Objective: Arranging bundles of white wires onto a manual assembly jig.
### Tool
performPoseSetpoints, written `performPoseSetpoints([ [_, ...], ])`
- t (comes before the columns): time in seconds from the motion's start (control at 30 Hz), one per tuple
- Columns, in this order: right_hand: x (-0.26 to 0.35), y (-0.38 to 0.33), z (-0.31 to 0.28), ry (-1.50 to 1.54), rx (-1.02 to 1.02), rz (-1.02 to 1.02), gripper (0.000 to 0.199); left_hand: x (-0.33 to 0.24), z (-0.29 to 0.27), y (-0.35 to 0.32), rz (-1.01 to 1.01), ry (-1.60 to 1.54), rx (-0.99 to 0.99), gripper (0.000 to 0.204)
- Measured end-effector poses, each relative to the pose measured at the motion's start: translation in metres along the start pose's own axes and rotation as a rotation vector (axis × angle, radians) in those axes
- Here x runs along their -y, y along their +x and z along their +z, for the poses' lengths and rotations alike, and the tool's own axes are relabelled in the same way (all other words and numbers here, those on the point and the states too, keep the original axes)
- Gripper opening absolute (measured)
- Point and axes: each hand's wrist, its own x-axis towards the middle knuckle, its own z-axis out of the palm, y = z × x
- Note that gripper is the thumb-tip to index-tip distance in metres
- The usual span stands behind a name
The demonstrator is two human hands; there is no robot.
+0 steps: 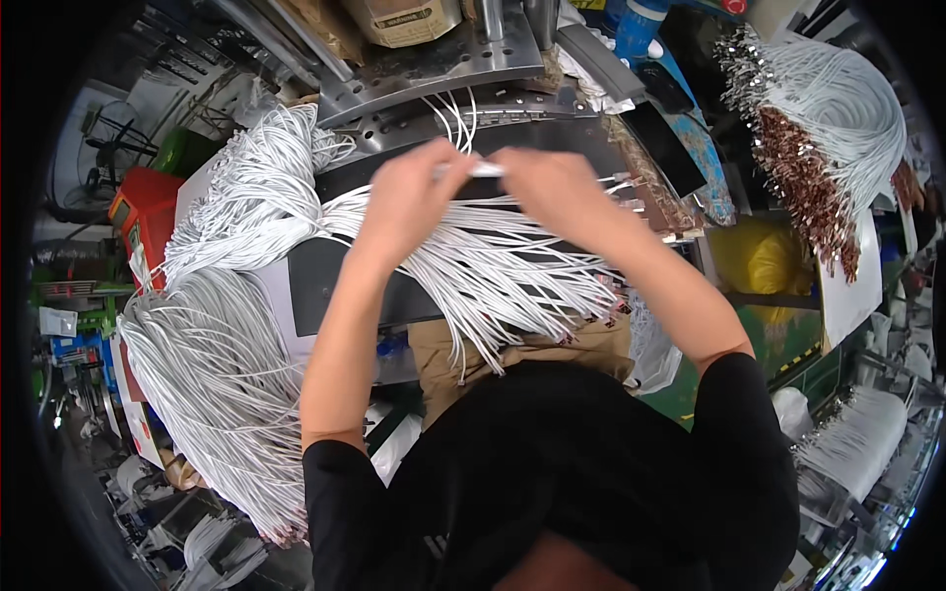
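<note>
A short white stretch of cable (485, 169) spans the gap between my two hands, above the black work surface (311, 286). My left hand (419, 192) closes on its left end, thumb and fingers pinched together. Gripping the other end is my right hand (552, 192); both are smeared by motion, and the fingertips are partly hidden. A few white cable ends (463, 116) rise just behind the hands. Beneath my wrists a fanned bundle of white cables (483, 266) spreads toward the right, its tips ending in small connectors and reddish-brown bits.
A metal press (434, 77) with posts stands behind the hands. Heaped white cables (266, 167) lie left, and another long bundle (207, 374) hangs nearer me. A phone-like black slab (662, 150) and a blue bottle (639, 28) sit back right. More coiled cables (847, 118) hang far right.
</note>
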Motion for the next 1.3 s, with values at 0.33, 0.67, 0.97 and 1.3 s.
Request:
performPoseSetpoints([
  [0.33,-0.001,-0.028,0.01,0.013,0.032,-0.16,0.025,-0.02,0.055,-0.042,-0.625,-1.112,0.589,0.029],
  [0.67,-0.028,-0.014,0.012,0.598,0.101,0.218,0.031,0.007,0.067,0.015,-0.666,-1.081,0.234,0.026],
  [0.97,-0.073,0.015,0.015,-0.248,-0.01,-0.012,0.03,0.05,0.078,0.035,-0.699,-1.178,0.048,0.026],
  [1.3,-0.085,0.012,0.046,0.073,-0.093,-0.119,0.044,0.049,0.084,0.031,-0.631,-1.099,0.091,0.024],
])
